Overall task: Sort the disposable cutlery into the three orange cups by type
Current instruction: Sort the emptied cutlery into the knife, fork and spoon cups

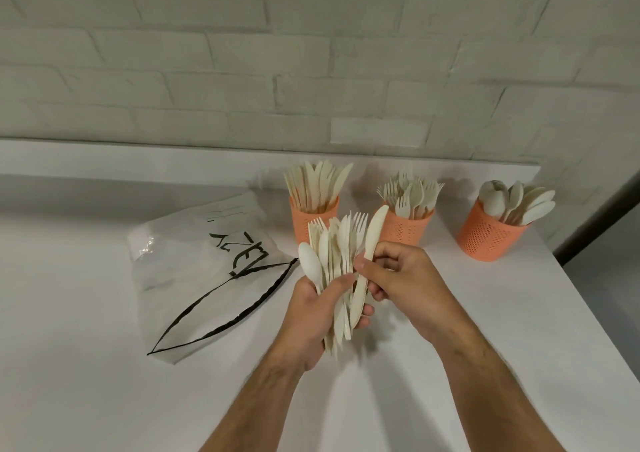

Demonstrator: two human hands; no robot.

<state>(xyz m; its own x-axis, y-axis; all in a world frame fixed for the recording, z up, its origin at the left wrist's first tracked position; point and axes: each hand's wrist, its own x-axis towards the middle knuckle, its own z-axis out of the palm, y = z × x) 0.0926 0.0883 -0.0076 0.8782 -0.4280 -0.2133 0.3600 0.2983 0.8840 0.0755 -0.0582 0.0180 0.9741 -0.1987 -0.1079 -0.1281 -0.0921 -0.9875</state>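
head view: a person's left hand (313, 307) grips a mixed bundle of pale disposable cutlery (334, 268) above a white desk (86, 365), fingers and thumb curled round the handles so that forks and spoons fan upward. the right hand (403, 280), just beside it, pinches a single knife (370, 249) between thumb and curled fingers; the knife stands nearly upright at the right edge of the bundle, its blade tip reaching above the fork tines.

three orange perforated cups stand in a row at the far side of the desk, close to a grey-white brick wall (311, 53). the left cup (313, 217), partly hidden behind the held bundle, is filled with knives. the middle cup (407, 228) holds forks, tines up. the right cup (490, 238), near the desk's right edge and a little apart from the other two, holds spoons, bowls up and leaning right.

to the left of the hands, a clear plastic bag (194, 278) lies flat on the desk, marked with black lettering and a black zip strip that runs from its near left corner toward the left cup. both forearms enter from the near edge, bare to the wrists.
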